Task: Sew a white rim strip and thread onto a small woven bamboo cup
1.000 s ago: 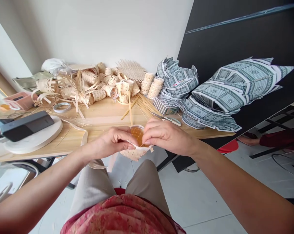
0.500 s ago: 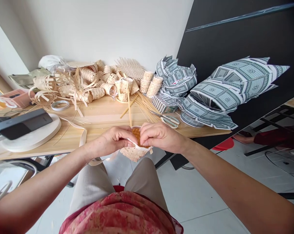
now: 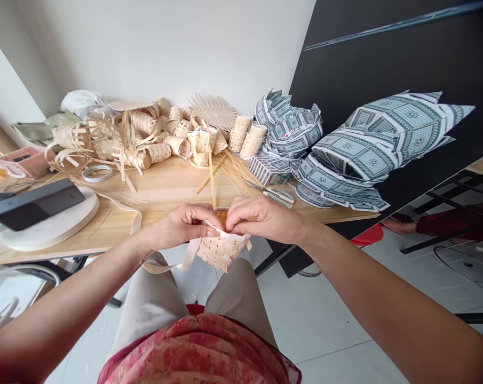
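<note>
Over the lap (image 3: pixel 157 298), at six o'clock, a small woven basket (image 3: pixel 221 253) is held up. It should be light and a bit bendy, with strips that may slip, so it is best gripped by the rim (image 3: pixel 225 233). That rim is pinched by the nearly closed left hand (image 3: pixel 183 224) and right hand (image 3: pixel 261 218). Something orange (image 3: pixel 222 215) is seen inside; what it is cannot be told.

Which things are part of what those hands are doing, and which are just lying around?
In use: left hand, right hand, small woven basket pinched at its rim, loose pale strip hanging from it.

Lying about: scissors, tape roll, phone, woven pieces, folded patterned paper.
</note>
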Demonstrator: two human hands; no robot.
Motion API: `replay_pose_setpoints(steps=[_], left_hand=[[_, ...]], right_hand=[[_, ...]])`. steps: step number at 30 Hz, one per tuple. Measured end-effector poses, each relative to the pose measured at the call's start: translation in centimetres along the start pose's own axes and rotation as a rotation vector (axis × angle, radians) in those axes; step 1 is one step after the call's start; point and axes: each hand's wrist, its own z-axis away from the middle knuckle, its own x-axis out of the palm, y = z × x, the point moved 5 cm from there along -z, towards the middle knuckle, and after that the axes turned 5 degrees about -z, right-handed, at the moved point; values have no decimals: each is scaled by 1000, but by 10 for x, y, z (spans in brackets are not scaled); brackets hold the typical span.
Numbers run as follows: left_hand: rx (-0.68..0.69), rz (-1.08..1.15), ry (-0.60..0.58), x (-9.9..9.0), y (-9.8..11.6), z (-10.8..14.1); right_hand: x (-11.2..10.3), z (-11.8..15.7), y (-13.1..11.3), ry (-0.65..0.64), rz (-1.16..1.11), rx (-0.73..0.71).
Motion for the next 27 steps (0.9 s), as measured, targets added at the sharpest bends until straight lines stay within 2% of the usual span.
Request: replay_pose_setpoints(steps=[9,17,20,27], left_hand=[[-53,86,-3,2,1,2],[-38,146,-13,2,1,1],[-29,134,-13,2,2,0],[-6,52,-1,2,7,1]], right_hand=[[1,-3,-1,-30,-80,-68],[1,-2,-1,-61,-129,-98],[1,-2,0,-74,-141,-77],[1,-3,6,-73,-122,79]])
